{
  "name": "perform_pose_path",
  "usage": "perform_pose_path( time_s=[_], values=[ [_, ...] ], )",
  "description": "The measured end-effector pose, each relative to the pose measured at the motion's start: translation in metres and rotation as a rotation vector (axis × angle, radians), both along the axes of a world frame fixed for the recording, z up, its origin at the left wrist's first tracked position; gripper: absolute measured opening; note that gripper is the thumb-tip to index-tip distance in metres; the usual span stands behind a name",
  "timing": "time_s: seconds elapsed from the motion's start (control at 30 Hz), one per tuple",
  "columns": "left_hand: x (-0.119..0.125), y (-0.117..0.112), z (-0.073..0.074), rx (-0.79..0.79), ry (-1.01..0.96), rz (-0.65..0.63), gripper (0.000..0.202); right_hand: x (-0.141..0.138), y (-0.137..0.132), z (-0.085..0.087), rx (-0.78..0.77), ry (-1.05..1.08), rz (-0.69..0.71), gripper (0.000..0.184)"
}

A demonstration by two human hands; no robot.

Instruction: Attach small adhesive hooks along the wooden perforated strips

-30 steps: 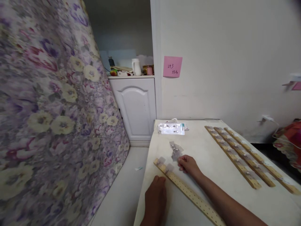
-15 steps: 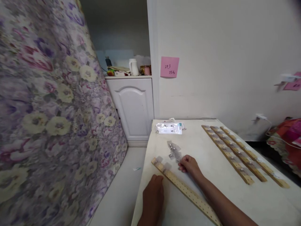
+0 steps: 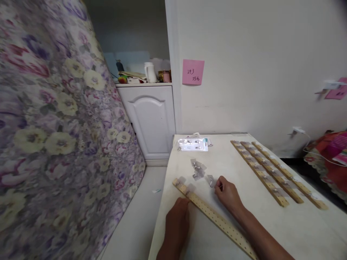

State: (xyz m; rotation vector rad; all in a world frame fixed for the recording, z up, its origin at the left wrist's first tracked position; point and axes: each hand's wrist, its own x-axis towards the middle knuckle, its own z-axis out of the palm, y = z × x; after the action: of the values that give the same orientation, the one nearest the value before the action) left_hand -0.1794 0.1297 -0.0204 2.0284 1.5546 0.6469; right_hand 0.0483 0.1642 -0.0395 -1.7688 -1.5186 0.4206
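A pale wooden strip with rows of small holes (image 3: 217, 218) lies slantwise on the table, with a couple of clear plastic pieces with metal bits at its far end. My left hand (image 3: 177, 220) is closed at the strip's left edge, its fingertips against the wood and partly hidden. Right of the strip, my right hand (image 3: 227, 193) pinches a small clear plastic piece with a metal bit (image 3: 210, 180), held just off its fingertips. A little pile of similar clear plastic and metal pieces (image 3: 198, 170) lies beyond the strip.
Several finished-looking wooden strips bearing clear pieces (image 3: 261, 173) lie side by side at the right of the table (image 3: 217, 159). A clear blister package (image 3: 192, 144) is at the back edge. A floral curtain (image 3: 59, 144) hangs on the left; a wall stands behind.
My right hand has drawn a little to the right, with one clear plastic piece now apart from the pile. My left hand has stayed at the strip. The view has shifted slightly.
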Motion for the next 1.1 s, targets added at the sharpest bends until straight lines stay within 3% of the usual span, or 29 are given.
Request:
perform_pose_path(
  time_s=[0.4,0.77,0.97,1.1],
  values=[
    [0.011,-0.003,-0.005,0.109,-0.007,-0.187,0.035,-0.003,-0.023,0.015,0.027,0.079,0.097,0.005],
    [0.019,-0.007,-0.008,0.139,-0.016,-0.190,0.035,-0.014,-0.035,0.028,0.154,-0.047,0.219,0.016],
    [0.024,-0.008,-0.010,0.084,-0.095,-0.099,0.033,-0.014,-0.033,0.029,0.044,0.151,0.178,0.011],
    [0.025,-0.006,-0.008,0.001,-0.165,-0.067,0.050,-0.014,-0.032,0.025,-0.116,0.414,0.224,0.011]
  ],
)
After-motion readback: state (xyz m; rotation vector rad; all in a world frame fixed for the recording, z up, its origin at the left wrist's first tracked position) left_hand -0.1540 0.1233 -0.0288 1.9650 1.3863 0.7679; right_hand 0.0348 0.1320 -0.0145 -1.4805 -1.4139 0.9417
